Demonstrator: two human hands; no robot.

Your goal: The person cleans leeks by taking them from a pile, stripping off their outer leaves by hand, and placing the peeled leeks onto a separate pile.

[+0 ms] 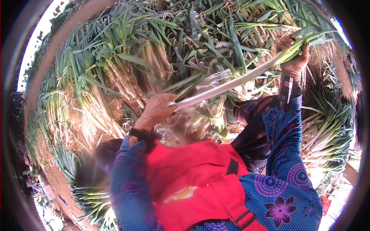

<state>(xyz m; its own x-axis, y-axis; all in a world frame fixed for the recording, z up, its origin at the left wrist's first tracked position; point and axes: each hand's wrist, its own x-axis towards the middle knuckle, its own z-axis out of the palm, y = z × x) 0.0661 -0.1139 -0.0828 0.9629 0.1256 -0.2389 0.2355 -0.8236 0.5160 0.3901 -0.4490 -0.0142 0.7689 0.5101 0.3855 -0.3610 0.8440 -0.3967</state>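
Long white-and-green leek [235, 82], seemingly peeled, leafy top untrimmed, held in the closed left hand [157, 110] and closed right hand [294, 66]; heaped green-leaved leeks [122, 79] appear unpeeled.

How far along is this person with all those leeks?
Partway, it seems. Probably done: the pile at the right, whose stalks look white and clean; papery scraps near the lap suggest peeling. In hand: one long leek, its pale end at the left hand, its green end in the right hand. Probably left: the browner stalks ahead, though I can't tell for certain.
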